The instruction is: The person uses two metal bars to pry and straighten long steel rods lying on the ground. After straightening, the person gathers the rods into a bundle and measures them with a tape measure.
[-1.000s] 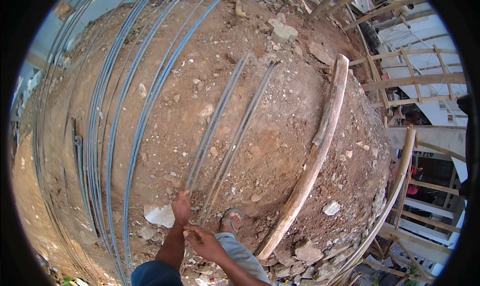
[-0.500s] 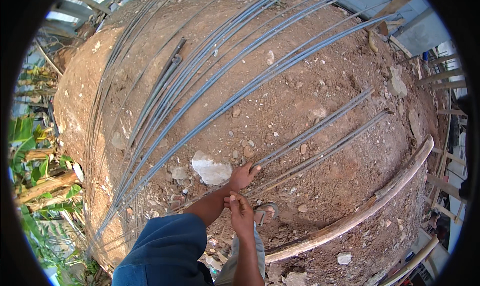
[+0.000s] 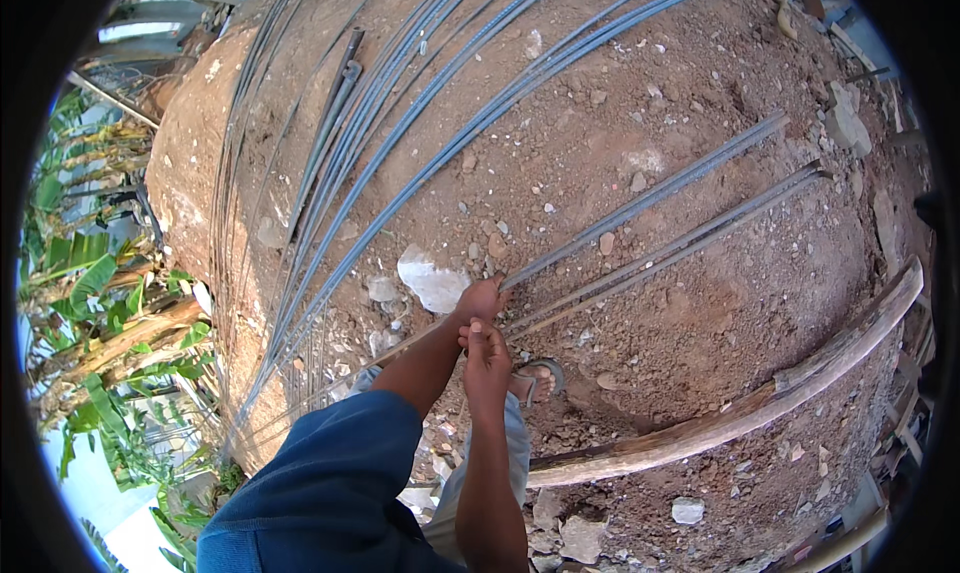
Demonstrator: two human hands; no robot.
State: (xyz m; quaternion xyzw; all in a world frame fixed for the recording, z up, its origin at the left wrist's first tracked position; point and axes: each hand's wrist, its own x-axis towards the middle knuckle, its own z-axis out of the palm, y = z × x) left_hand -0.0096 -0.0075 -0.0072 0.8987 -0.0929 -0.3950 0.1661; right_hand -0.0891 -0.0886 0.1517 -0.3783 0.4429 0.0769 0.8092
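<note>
A short bundle of grey steel rebar rods (image 3: 650, 203) lies slanting across the dirt. My left hand (image 3: 481, 300) is closed around its near end, and the fingers are partly hidden behind the knuckles. Just below, my right hand (image 3: 486, 351) is held by my left wrist with thumb and fingers drawn together in a pinch. Whatever it may hold is too small to make out. A second pair of thinner, rusty rods (image 3: 670, 258) runs alongside on the nearer side. Beyond my left hand sits a large white stone (image 3: 432, 279).
Long rebar rods (image 3: 440, 178) bend across the far ground to the left. A long wooden pole (image 3: 740, 418) lies near me on the right. My sandalled foot (image 3: 540, 378) stands beside the rods. Banana plants (image 3: 90, 283) grow at the left edge.
My left hand has gone from extended fingers on the rods to a closed grip. The right hand stays pinched by the left wrist. The view has shifted and tilted slightly.
</note>
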